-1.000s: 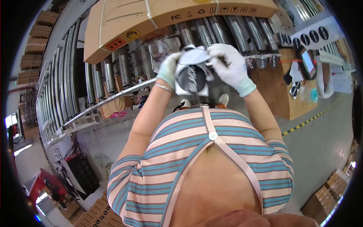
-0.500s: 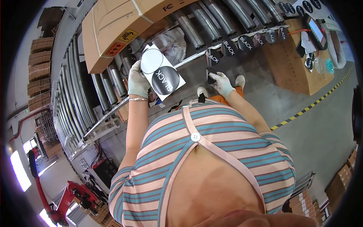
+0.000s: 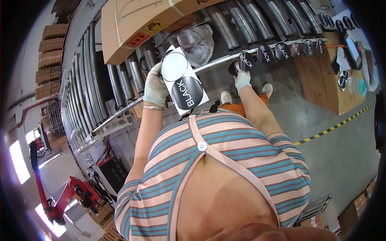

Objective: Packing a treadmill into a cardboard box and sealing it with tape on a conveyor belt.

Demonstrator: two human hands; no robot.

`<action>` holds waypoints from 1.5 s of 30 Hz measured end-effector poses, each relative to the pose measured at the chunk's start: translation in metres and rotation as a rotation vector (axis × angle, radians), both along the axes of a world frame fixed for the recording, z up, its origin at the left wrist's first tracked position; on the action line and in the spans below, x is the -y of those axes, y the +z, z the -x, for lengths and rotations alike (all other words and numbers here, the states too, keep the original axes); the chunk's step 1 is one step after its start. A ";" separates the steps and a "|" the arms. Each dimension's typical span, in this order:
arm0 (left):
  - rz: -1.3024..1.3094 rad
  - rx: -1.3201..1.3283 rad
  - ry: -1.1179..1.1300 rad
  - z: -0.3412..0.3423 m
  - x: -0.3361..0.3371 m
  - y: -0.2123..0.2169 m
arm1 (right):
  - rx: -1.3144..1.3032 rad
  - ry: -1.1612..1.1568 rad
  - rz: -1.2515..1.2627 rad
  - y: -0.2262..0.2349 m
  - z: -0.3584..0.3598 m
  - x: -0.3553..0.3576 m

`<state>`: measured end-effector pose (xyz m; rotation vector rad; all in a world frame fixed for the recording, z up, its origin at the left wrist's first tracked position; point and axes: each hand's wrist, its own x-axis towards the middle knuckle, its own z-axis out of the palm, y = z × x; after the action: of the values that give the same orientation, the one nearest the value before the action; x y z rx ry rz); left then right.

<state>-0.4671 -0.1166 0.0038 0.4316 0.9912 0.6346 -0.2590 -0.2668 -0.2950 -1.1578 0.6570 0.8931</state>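
My left hand (image 3: 156, 86), in a pale glove, grips the left edge of a white sticker sheet (image 3: 203, 91). One bare round outline shows on the sheet's upper part, and one round black sticker (image 3: 187, 93) with white lettering lies below it. In my right hand (image 3: 243, 80), also gloved, is another round black sticker (image 3: 233, 69), held by the fingers at the conveyor's side rail (image 3: 219, 60). The fingers partly cover it. Just beside it, similar black stickers (image 3: 265, 54) hang in a row along the rail, the nearest one (image 3: 246, 61) overlapping my fingertips in view.
A large cardboard box (image 3: 124, 28) rests on the roller conveyor (image 3: 245, 22), with clear plastic wrap (image 3: 197, 44) beside it. At right, a brown carton (image 3: 317, 80) bears a handheld device (image 3: 353, 50) and more items. A yellow-black floor stripe (image 3: 335, 123) runs behind it.
My right hand has moved up to the rail with its sticker, next to the end of the row. My left hand still holds the sheet. The whole view has shifted slightly.
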 end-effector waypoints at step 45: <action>-0.083 0.150 -0.066 0.002 -0.012 -0.012 | 2.330 1.339 -0.311 0.320 0.033 -0.129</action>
<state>-0.4692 -0.1041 -0.0087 0.4810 0.8071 0.6413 -0.2923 -0.1379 0.0247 -1.3878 -2.2098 0.0526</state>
